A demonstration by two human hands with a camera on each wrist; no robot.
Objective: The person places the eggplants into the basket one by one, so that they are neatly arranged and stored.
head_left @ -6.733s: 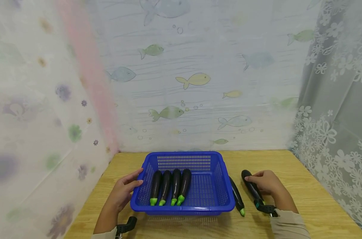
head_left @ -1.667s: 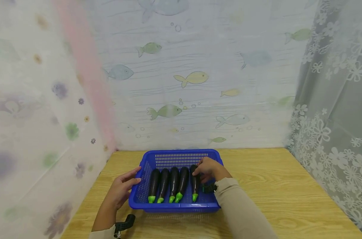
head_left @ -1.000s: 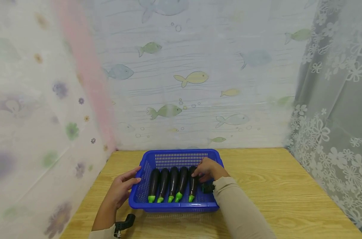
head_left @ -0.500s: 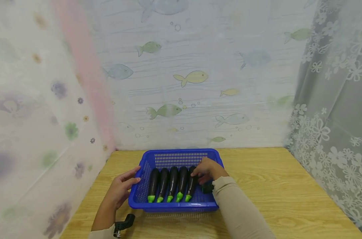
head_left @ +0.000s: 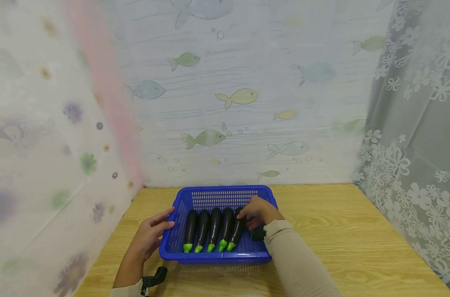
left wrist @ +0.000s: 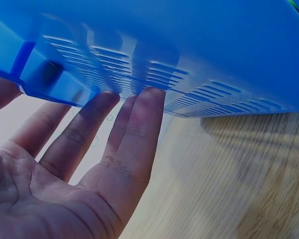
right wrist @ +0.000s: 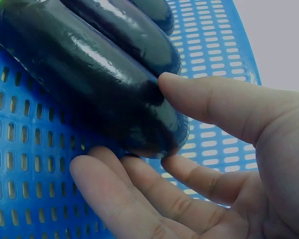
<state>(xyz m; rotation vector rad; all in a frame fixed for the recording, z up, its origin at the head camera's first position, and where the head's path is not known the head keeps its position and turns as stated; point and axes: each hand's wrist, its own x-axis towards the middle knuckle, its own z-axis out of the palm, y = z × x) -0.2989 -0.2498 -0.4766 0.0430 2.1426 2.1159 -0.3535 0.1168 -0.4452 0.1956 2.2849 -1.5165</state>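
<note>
A blue slotted plastic basket (head_left: 225, 255) stands on the table, holding several dark, glossy eggplants (head_left: 202, 229) side by side, their green stem ends towards me. My right hand (head_left: 260, 210) reaches inside over the rightmost eggplant (head_left: 237, 235). In the right wrist view its thumb lies on top of that eggplant (right wrist: 99, 74) and the fingers curve along its side and end. On the basket's left side is my left hand (head_left: 150, 235), thumb near the rim. The left wrist view shows its extended fingertips against the slotted outer wall (left wrist: 179, 74).
The wood-grain table (head_left: 340, 239) extends to the right of the basket. Behind it hangs a fish-print sheet (head_left: 247, 123), with a floral sheet on the left and a lace-patterned curtain (head_left: 403, 165) on the right.
The right hand, earlier holding an eggplant right of the basket, has moved inside it. Both eggplants there have left the table. Lately the rightmost eggplant's stem end has swung left against its neighbour.
</note>
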